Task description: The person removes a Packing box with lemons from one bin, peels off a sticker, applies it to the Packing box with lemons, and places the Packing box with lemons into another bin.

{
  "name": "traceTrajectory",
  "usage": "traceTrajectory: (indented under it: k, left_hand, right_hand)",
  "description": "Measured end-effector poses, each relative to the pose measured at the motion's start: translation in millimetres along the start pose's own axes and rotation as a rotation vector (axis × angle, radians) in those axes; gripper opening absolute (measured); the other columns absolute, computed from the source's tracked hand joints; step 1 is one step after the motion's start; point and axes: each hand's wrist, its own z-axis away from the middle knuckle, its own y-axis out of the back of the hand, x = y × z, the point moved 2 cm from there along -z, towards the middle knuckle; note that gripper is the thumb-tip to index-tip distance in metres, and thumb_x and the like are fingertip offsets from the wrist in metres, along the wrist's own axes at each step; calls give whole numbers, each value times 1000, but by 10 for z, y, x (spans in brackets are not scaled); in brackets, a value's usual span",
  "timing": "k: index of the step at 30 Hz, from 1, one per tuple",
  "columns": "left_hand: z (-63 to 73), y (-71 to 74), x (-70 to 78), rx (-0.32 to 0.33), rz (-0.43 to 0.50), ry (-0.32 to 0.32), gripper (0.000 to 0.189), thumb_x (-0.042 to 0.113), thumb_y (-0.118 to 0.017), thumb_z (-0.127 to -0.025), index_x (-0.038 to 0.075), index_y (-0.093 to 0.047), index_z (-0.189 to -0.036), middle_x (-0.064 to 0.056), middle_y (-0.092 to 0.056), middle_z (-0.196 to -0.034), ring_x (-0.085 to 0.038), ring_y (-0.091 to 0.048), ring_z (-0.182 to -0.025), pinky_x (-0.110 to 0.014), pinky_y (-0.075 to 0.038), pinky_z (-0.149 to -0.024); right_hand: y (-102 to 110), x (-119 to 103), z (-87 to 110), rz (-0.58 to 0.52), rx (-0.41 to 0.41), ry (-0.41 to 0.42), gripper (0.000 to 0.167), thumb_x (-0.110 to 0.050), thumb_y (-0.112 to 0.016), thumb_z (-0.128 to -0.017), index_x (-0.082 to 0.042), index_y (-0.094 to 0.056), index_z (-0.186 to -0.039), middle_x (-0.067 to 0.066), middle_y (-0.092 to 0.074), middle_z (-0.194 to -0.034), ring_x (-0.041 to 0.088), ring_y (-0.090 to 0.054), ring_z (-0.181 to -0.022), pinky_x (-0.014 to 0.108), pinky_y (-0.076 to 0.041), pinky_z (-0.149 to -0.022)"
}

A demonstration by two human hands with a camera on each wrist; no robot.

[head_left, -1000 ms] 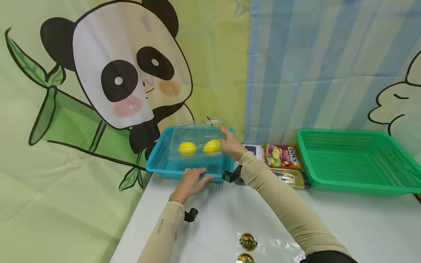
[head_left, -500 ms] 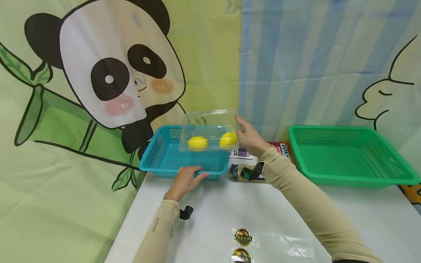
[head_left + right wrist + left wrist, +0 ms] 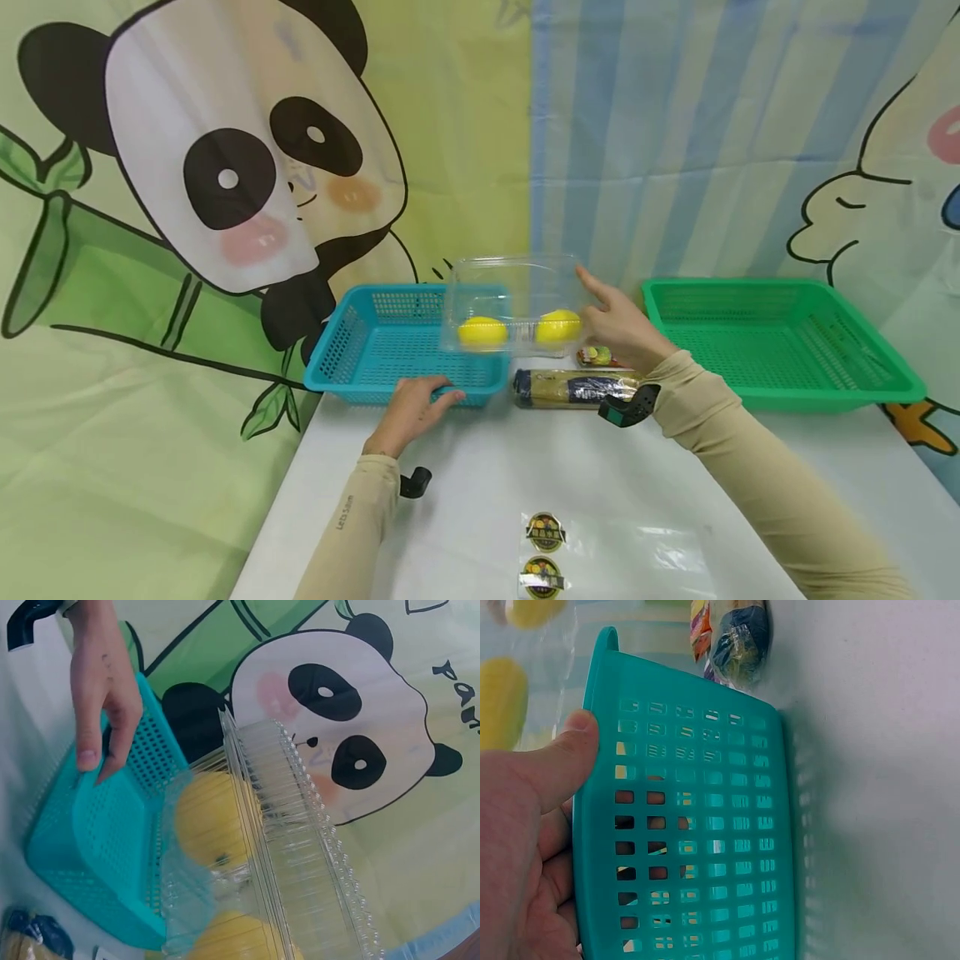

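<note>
In the head view my right hand (image 3: pixel 628 327) holds a clear plastic clamshell box (image 3: pixel 517 283) by its right end, raised above the blue basket's right side. Two yellow lemons lie in the box, a left lemon (image 3: pixel 483 333) and a right lemon (image 3: pixel 558 327). My left hand (image 3: pixel 408 412) grips the front rim of the blue basket (image 3: pixel 390 350). The left wrist view shows its thumb (image 3: pixel 577 742) on the rim and the other fingers behind the perforated wall. In the right wrist view the lidded box (image 3: pixel 277 825) overlaps the basket's inside; the right hand is mostly hidden there.
A green basket (image 3: pixel 780 350) stands to the right. Between the baskets lie a long golden packet (image 3: pixel 577 388) and a colourful packet (image 3: pixel 596 357), partly covered by the box and right hand. Flat clear bags with round stickers (image 3: pixel 545 532) lie on the white table (image 3: pixel 442 533) in front.
My right hand has lifted the lemon box out of the blue basket and carried it to the right. My left hand keeps its grip on the rim. The view has turned rightward.
</note>
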Motion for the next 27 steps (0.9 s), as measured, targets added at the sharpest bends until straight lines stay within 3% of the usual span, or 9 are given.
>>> traceTrajectory:
  k: [4, 11, 13, 16, 18, 20, 22, 24, 27]
  left_hand:
    - [-9, 25, 4, 2, -2, 5, 49, 48, -62, -98, 9, -71, -126, -8, -71, -128, -31, -62, -125, -50, -37, -111]
    - [-17, 40, -4, 11, -21, -25, 48, 48, -62, -98, 10, -71, -124, -8, -72, -126, -31, -63, -123, -50, -37, -109]
    - [-12, 39, -8, 12, -22, -26, 49, 49, -61, -98, 9, -71, -125, -8, -72, -127, -31, -63, -123, -49, -37, -109]
    - [-6, 32, -13, 11, -24, -30, 49, 48, -61, -99, 9, -70, -126, -9, -71, -127, -31, -64, -122, -49, -37, -109]
    - [-2, 27, -16, 10, -26, -31, 49, 48, -61, -99, 9, -70, -126, -9, -71, -127, -31, -64, -122, -49, -37, -109]
    - [-3, 20, -21, 7, -23, -34, 50, 48, -60, -99, 8, -70, -127, -10, -71, -127, -31, -64, -123, -50, -37, -109]
    - [-7, 13, -23, 1, -18, -33, 50, 48, -60, -99, 8, -69, -127, -10, -71, -128, -31, -63, -123, -50, -37, -109]
    - [-13, 7, -22, -3, -9, -31, 50, 48, -60, -99, 8, -70, -127, -11, -71, -128, -32, -63, -123, -50, -36, -110]
    - [-18, 8, -23, -4, -4, -29, 49, 47, -60, -100, 8, -70, -127, -11, -71, -127, -32, -63, -123, -51, -36, -110]
  right_hand:
    - [106, 65, 151, 39, 15, 8, 70, -7, -31, -107, -42, 0, -160, -2, 10, -170, 13, -45, -61, 28, -45, -54]
    - [226, 246, 411, 69, 31, 2, 68, -13, -31, -108, -43, 2, -160, 5, 3, -171, 15, -39, -61, 33, -49, -66]
    - [238, 307, 479, 65, 31, 7, 69, -13, -32, -108, -44, 2, -159, 5, 3, -171, 20, -40, -68, 32, -48, -67]
    - [256, 401, 592, 72, 47, 23, 69, -11, -32, -108, -43, 1, -160, 2, 5, -171, 25, -53, -98, 32, -47, -66]
    - [261, 468, 670, 62, 55, 23, 70, -10, -31, -108, -43, 0, -160, -1, 9, -171, 29, -50, -100, 33, -45, -64]
    - [267, 532, 755, 44, 65, 24, 70, -7, -30, -108, -42, -1, -161, -1, 10, -170, 24, -52, -94, 32, -45, -63]
    - [270, 599, 840, 24, 74, 15, 72, -5, -31, -107, -44, -3, -161, -1, 10, -171, 21, -39, -72, 33, -43, -62]
    - [275, 663, 929, 24, 86, 2, 71, -5, -30, -108, -44, -2, -161, 3, 11, -170, 21, -32, -68, 32, -45, -64]
    - [275, 763, 1047, 30, 99, -17, 70, -7, -30, -109, -41, 0, -161, 8, 14, -170, 27, -47, -96, 34, -50, -72]
